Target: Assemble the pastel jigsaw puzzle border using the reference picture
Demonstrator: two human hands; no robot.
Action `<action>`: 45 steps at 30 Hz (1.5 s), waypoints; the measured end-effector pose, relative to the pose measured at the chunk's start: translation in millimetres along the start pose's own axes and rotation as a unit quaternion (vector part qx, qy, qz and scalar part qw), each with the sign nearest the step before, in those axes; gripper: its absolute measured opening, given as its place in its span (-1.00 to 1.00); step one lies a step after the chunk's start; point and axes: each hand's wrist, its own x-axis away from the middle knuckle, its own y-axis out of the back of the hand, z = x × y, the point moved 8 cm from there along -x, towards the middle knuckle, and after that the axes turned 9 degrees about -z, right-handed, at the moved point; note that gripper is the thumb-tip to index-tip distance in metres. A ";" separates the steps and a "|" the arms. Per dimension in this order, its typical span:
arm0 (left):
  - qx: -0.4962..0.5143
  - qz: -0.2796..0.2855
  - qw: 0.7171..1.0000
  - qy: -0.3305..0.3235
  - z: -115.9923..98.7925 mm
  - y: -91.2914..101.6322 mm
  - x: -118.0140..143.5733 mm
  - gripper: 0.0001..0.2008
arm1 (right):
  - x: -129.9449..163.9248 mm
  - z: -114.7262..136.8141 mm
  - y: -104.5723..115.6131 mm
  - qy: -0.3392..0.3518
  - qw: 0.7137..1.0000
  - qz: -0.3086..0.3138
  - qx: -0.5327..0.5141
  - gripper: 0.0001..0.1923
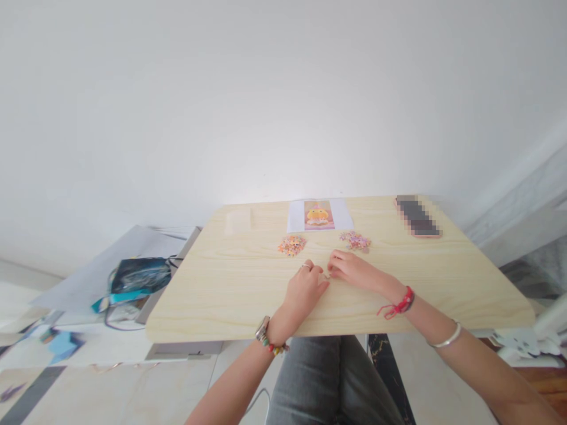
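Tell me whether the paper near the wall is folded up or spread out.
Spread out: the paper lies flat on the table, its printed picture showing between white margins.

Single head-worn camera, set above the wearer's legs (305,378), facing forward and angled down across the table (208,283). Wall (283,100) fills roughly the upper half. Wide field: left hand (305,290) and right hand (353,270) register below frame centre.

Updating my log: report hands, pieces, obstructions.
Left hand, right hand at tiny pale piece, grip unclear. Orange multicoloured piece heap, pinkish purple piece heap beyond. Nothing visibly blocking.
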 end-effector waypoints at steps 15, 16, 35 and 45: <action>0.003 0.024 1.000 -0.016 -9.0 -4.2 -14.6 -0.81 | 10.0 -9.4 12.9 -0.065 0.996 -0.055 -0.016 -0.90; 0.004 0.026 0.999 -0.018 -10.1 -4.4 -14.4 -0.82 | 12.2 -8.1 12.3 -0.061 0.997 -0.051 -0.014 -0.90; 0.060 -0.046 0.988 -0.135 -45.2 13.6 -60.3 -0.87 | 19.9 -22.9 56.4 -0.021 0.982 -0.145 0.123 -0.81; 0.061 -0.059 0.979 -0.185 -76.4 -1.6 -119.9 -0.85 | 22.1 -88.9 81.3 -0.101 0.973 -0.152 0.144 -0.86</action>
